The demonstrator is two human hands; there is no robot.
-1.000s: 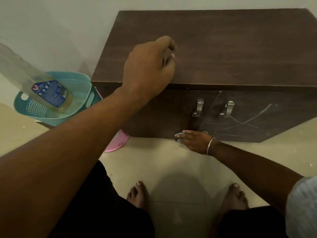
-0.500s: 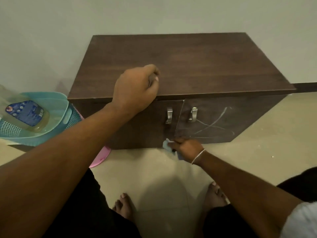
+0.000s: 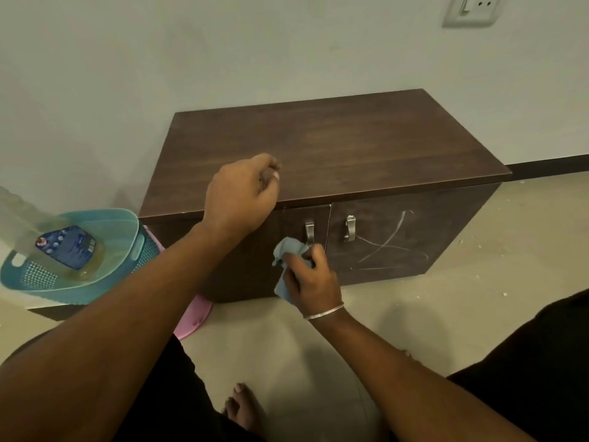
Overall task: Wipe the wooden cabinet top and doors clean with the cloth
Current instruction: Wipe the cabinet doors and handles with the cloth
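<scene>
A low dark wooden cabinet (image 3: 366, 145) stands against the wall, with two doors and two metal handles (image 3: 350, 228). White chalk-like scribbles (image 3: 387, 247) mark the right door. My right hand (image 3: 314, 279) is closed on a light blue cloth (image 3: 288, 250) and holds it against the left door, just below its handle. My left hand (image 3: 242, 196) rests on the front edge of the cabinet top with its fingers curled, and nothing shows in it.
A teal plastic basket (image 3: 127, 224) with a bottle of yellowish liquid (image 3: 67, 247) sits left of the cabinet, above a pink object (image 3: 194, 317) on the floor. My bare foot (image 3: 242, 406) is on the tiled floor. A wall socket (image 3: 471, 9) is at the upper right.
My right hand has lifted the cloth from the floor at the cabinet's base up onto the left door near its handle. The view has pulled back and upward; the left hand stays on the top edge.
</scene>
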